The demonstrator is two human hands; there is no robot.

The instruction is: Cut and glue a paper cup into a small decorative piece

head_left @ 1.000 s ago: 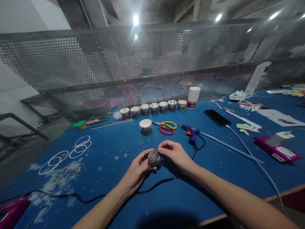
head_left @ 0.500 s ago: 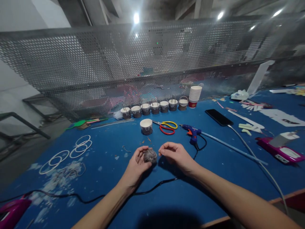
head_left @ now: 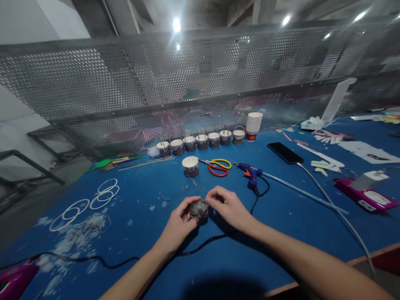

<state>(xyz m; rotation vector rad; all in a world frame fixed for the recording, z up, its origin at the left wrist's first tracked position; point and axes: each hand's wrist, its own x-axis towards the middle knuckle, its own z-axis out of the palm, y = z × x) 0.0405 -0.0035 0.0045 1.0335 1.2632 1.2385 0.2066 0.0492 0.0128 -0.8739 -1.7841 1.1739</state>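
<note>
My left hand [head_left: 180,220] holds a small ball of grey yarn [head_left: 198,209] between thumb and fingers, just above the blue table. My right hand [head_left: 227,206] is closed in a pinch at the ball's right side. A thin, faint strand seems to run from its fingertips toward a white-rimmed paper cup [head_left: 191,167] with a grey-wrapped side, which stands just beyond my hands. Scissors [head_left: 220,166] with red and yellow handles lie beside that cup. To their right is a blue glue gun [head_left: 251,174] with a long clear glue stick in it.
Several grey-wrapped cups [head_left: 201,143] line the back by a perforated metal screen [head_left: 150,91], next to stacked paper cups [head_left: 253,125]. White rings [head_left: 104,196] and scraps lie left. A phone [head_left: 285,153] with its cable lies right. A black cord [head_left: 206,242] crosses in front.
My right hand's fingertips have moved left to meet the yarn ball. The ball has turned slightly in my left hand, and the view has shifted a little.
</note>
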